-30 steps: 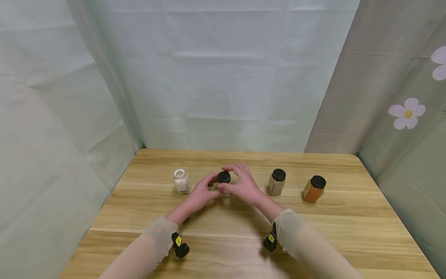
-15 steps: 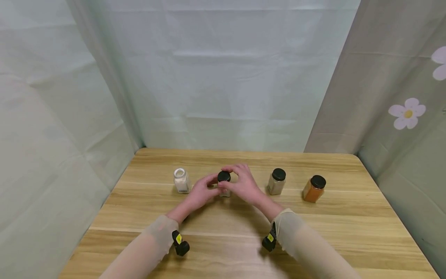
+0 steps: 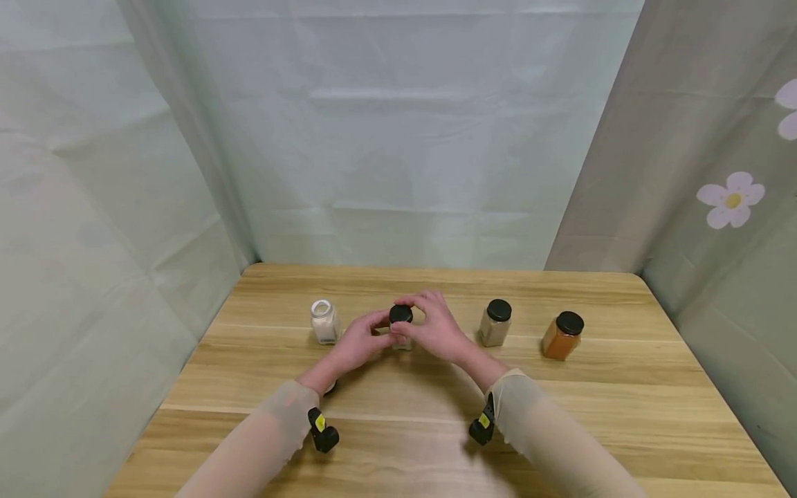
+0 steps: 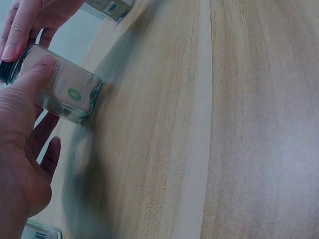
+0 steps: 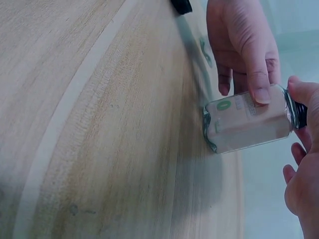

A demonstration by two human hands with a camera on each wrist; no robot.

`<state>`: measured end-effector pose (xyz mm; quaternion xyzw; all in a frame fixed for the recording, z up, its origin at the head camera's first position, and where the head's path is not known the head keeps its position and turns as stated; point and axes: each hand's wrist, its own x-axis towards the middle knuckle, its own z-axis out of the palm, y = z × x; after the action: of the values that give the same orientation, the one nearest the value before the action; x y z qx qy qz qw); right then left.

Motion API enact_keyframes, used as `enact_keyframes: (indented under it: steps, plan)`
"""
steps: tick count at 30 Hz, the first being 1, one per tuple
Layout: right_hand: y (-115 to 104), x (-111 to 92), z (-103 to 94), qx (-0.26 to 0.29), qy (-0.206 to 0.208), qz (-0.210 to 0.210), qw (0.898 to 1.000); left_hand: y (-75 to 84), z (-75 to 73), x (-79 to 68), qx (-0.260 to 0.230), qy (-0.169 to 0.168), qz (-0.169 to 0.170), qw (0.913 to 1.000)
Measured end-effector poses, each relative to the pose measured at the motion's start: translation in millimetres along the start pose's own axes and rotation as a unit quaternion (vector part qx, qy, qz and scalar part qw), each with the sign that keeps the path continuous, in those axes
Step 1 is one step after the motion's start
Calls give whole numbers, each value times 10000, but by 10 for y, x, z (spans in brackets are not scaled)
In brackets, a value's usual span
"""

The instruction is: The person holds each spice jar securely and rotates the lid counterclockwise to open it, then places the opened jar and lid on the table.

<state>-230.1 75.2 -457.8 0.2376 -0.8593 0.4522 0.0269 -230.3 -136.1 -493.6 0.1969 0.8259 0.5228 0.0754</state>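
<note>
Near the middle of the table a clear glass jar (image 3: 403, 344) with pale contents stands between both hands. My left hand (image 3: 358, 344) holds the jar's body, its thumb lying across the label in the left wrist view. With thumb and fingers, my right hand (image 3: 436, 333) grips the black lid (image 3: 401, 314) on top. Both wrist views show the jar (image 4: 75, 94) with a green mark low on its label; whether its base touches the table cannot be told. To the left is a lidless jar (image 3: 326, 326) of pale powder.
On the right of the table (image 3: 623, 429) stand a black-lidded beige jar (image 3: 495, 330) and a black-lidded orange jar (image 3: 560, 341). A dark round object (image 3: 331, 389) lies partly hidden by the left wrist. Pale curtains (image 3: 405, 138) hang behind the table.
Little differs: both hands stay around the same jar, the right one on its lid. The view has shifted very slightly, and more of the dark round object shows beside the left wrist.
</note>
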Motion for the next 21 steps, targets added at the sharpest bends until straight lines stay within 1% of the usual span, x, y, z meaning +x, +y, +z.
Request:
enact_keyframes:
  steps: [10,13,18,21]
  plan:
    - [30,9,-21,-117,-187,-297,9993,-14,-3,6,117,-9,132,9998]
    - [31,13,-53,-146,-368,-371,9985,-19,-3,7,145,-10,166,9998]
    - [25,15,-126,-2,-762,-513,9958,-26,-2,6,99,-44,207,9997]
    - [34,14,-145,52,-896,-531,9945,-27,0,4,71,-69,199,9998]
